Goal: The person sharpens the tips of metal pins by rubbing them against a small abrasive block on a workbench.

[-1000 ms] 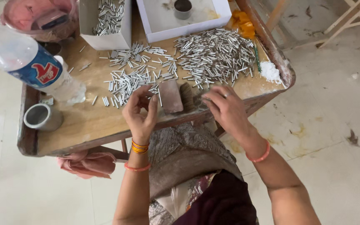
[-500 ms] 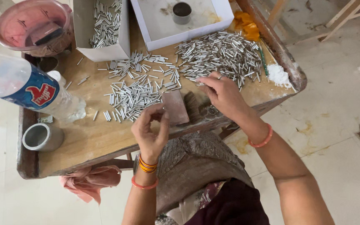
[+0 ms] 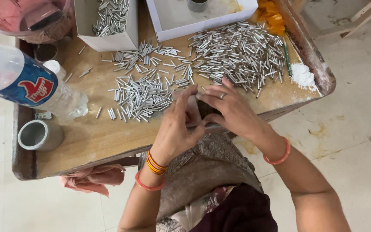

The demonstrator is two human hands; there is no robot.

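Observation:
My left hand (image 3: pixel 174 129) and my right hand (image 3: pixel 232 109) meet fingertip to fingertip at the front edge of a small wooden table (image 3: pixel 86 141). Their fingers curl over a pinkish block (image 3: pixel 193 108), which is mostly hidden. What they pinch between them cannot be made out. My right hand wears a ring and both wrists carry orange bangles. Just beyond the left fingers lies a spread of short silver metal tubes (image 3: pixel 142 96). A bigger heap of the same tubes (image 3: pixel 237 47) lies beyond the right hand.
A white box (image 3: pixel 110 41) holding tubes and a shallow white tray (image 3: pixel 194 30) stand at the back. A plastic bottle (image 3: pixel 26 81) lies at the left, near a metal cup (image 3: pixel 39 135) and a pink bowl (image 3: pixel 22 17). White powder (image 3: pixel 302 76) sits at the right edge.
My right hand has drawn back from the big tube heap toward the table's front. My left hand has moved up over the block to meet it.

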